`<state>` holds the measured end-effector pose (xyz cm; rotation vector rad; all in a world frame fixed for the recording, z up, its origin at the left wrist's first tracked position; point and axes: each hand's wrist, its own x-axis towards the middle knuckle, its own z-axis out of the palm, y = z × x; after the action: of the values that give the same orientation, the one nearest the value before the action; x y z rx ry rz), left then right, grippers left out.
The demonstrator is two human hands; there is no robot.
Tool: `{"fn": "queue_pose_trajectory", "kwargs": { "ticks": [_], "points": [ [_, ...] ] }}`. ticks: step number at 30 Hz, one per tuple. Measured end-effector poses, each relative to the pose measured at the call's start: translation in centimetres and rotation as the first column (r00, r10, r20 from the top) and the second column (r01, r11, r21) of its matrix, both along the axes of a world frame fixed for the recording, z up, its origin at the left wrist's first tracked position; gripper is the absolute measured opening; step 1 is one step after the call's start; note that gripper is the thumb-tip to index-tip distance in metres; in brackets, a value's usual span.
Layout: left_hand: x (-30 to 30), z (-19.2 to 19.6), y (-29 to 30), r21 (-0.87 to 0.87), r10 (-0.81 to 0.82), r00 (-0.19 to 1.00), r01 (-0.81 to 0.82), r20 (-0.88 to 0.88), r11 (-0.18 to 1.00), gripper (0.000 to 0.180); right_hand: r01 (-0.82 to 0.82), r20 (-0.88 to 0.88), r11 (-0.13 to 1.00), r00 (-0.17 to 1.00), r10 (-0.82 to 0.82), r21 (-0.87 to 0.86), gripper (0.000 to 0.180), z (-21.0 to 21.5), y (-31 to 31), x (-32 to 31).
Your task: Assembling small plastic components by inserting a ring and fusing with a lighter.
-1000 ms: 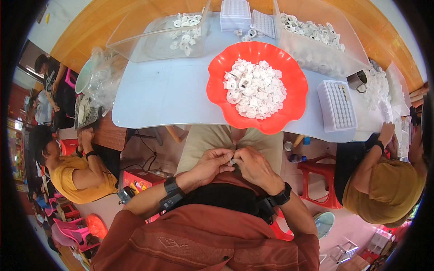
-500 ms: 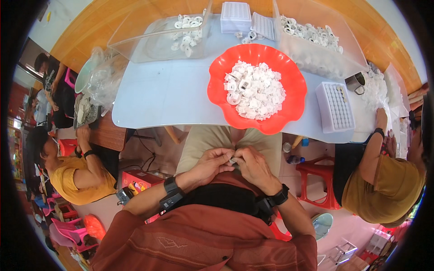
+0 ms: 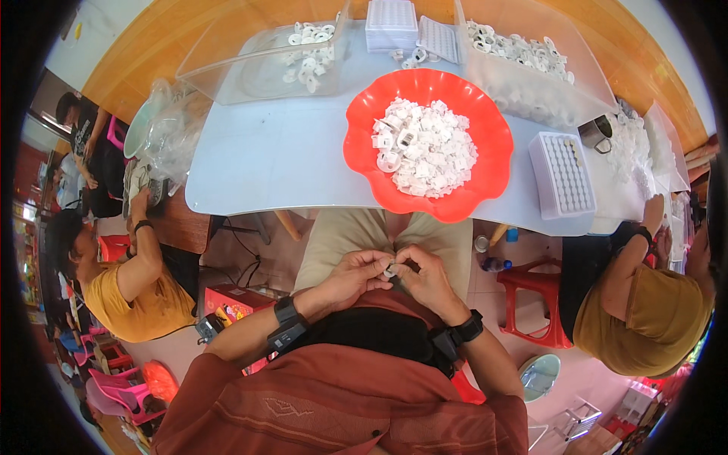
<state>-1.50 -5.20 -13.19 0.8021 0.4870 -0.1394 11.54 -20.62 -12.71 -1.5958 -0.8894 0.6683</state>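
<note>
Left co-worker's arm higher now, wearer's hands in fingertip grip on small part

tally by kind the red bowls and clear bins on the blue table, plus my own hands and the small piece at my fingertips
red bowl: 1
clear bins: 2
hands: 2, left hand and right hand
small piece: 1
total: 6

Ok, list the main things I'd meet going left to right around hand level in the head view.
Co-worker in a yellow shirt, red box, left hand, small held part, right hand, red stool, co-worker in a brown shirt.
</note>
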Motion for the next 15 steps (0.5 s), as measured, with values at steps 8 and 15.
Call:
{"fn": "queue_pose_trajectory", "kwargs": {
  "ticks": [8, 15],
  "points": [
    [0.3, 1.1, 0.2, 0.007, -0.02, 0.999, 0.02, 0.028, 1.0, 0.025, -0.018, -0.105, 1.0, 0.994, 0.018, 0.001, 0.008, 0.6, -0.3, 0.5],
    [0.7, 3.0, 0.5, 0.024, -0.036, 0.997, 0.034, 0.064, 0.999, 0.024, -0.036, -0.17, 0.996, 0.984, 0.05, 0.081, 0.013, 2.7, -0.6, 0.9]
  ]
}}
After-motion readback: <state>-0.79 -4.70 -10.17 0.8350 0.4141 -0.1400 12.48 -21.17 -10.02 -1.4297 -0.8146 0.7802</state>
